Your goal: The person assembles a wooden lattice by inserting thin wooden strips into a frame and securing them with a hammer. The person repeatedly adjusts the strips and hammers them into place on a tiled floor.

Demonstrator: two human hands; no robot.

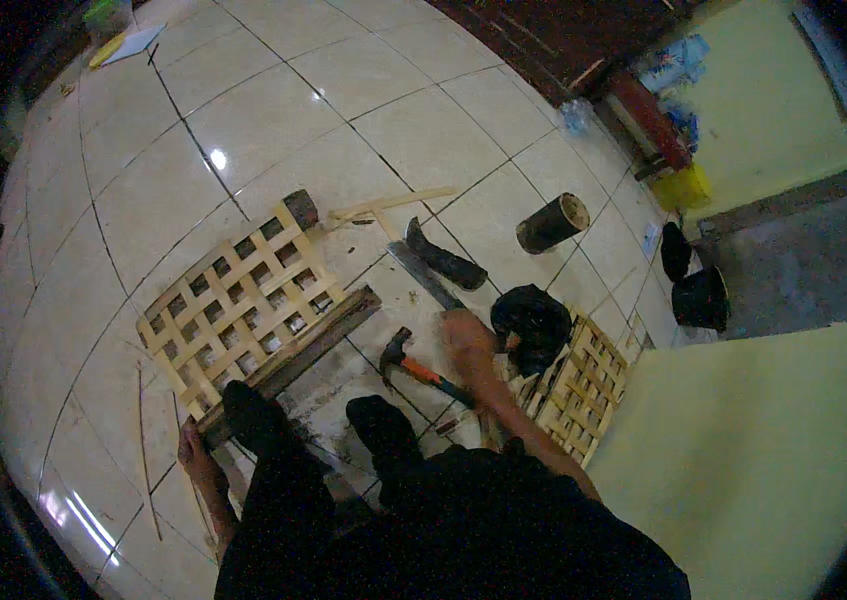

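Glossy cream floor tiles (274, 120) with dark grout lines carry everything listed; a yellow-green wall stands along the right side.

Item 1: your right hand (468, 333), stretched forward over the middle of the floor, fingers curled at the near end of a long flat machete blade (424, 275). Whether it actually grips the blade cannot be told.

Item 2: hammer (414, 368), black head, orange-and-black handle, lying on the tiles just left of your right forearm, not held.

Item 3: wooden lattice panel (239, 305), pale slats, lying flat toward the left of the floor. A dark wooden beam (294, 360) lies along its near edge.

Item 4: your left hand (194, 455), low at the near left, closed around the near end of that beam.

Item 5: second lattice panel (579, 385), beside the wall at right, with a black bag (534, 320) resting on its far end.

Item 6: short bamboo log (554, 222), lying on its side beyond the bag. A black sheath-like piece (444, 262) lies just beside the blade.

Item 7: loose pale wood strips (389, 205) near the far corner of the first lattice.

Item 8: black bucket (701, 297) at the right edge of the floor.
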